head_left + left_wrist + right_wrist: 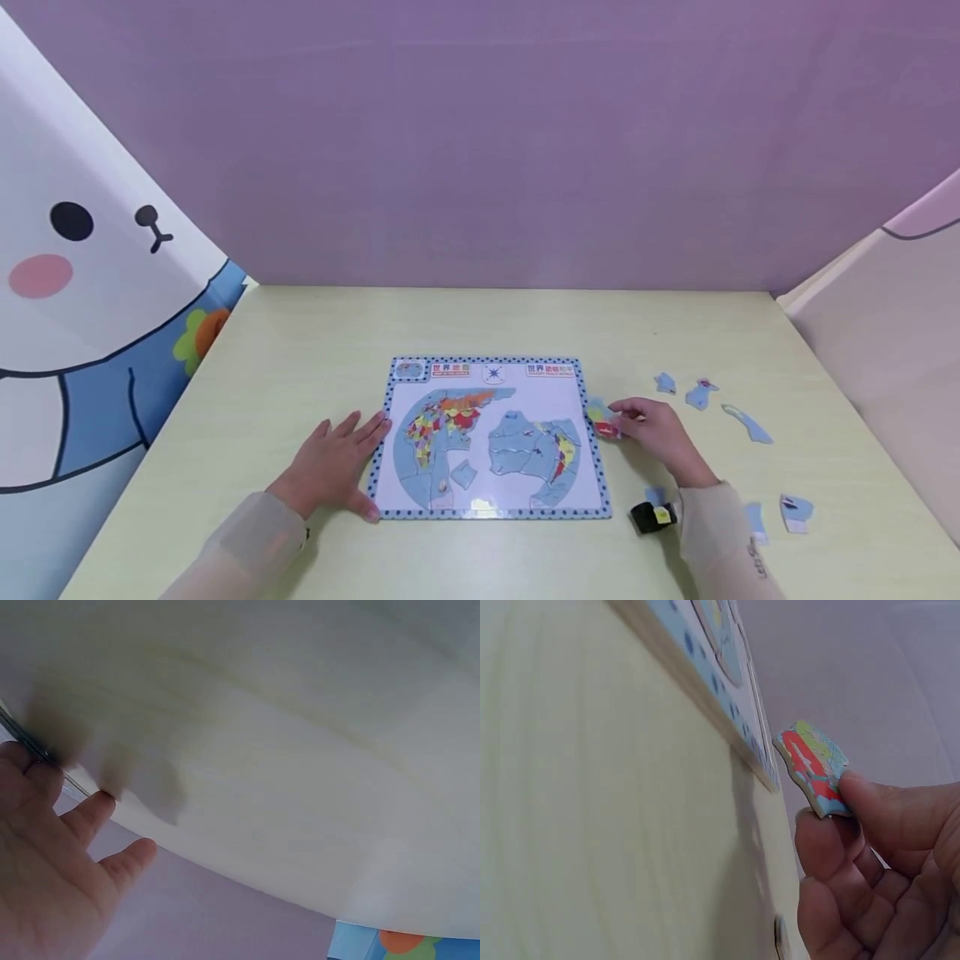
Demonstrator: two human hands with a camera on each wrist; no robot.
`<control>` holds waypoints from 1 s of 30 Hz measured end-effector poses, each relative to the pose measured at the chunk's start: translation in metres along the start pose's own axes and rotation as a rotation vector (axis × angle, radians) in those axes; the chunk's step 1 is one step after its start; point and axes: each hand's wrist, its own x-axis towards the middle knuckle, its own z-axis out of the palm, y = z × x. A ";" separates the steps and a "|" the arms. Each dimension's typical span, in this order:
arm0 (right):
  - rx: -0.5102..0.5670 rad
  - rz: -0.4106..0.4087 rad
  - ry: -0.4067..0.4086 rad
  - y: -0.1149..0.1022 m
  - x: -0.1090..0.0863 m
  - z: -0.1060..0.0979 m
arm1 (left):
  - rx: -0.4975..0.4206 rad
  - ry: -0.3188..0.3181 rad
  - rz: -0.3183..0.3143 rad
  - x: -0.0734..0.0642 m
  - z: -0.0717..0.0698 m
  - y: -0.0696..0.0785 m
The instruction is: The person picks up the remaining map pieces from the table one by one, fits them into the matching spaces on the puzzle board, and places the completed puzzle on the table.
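Note:
A world-map puzzle board [480, 375] with a dotted blue border lies on the table, partly filled with map pieces. My right hand [656, 429] pinches a puzzle piece [810, 769] coloured red, yellow-green and light blue between thumb and fingers, by the board's right edge. The right wrist view shows the piece held up off the table, tilted. My left hand [337, 462] rests at the board's left edge with its fingers spread, fingertips touching the border. On the board, one blue piece [463, 475] sits apart from the joined ones, in the lower middle.
Loose puzzle pieces lie to the right: a small blue one [665, 382], one with a red spot [702, 394], a long thin one [747, 423] and others near the right sleeve. A black object [652, 517] with a yellow mark is by the right wrist. A purple panel [510, 167] stands behind.

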 end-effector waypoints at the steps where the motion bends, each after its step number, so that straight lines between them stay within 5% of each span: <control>1: 0.011 0.008 -0.006 -0.001 0.001 0.002 | -0.005 -0.002 -0.004 0.000 0.000 0.000; 22: 0.159 0.050 -0.079 -0.014 0.014 0.018 | -0.019 -0.016 -0.047 0.002 -0.001 0.007; 30: 0.136 0.064 -0.093 -0.028 0.022 0.026 | -0.033 -0.028 -0.062 0.001 -0.001 0.006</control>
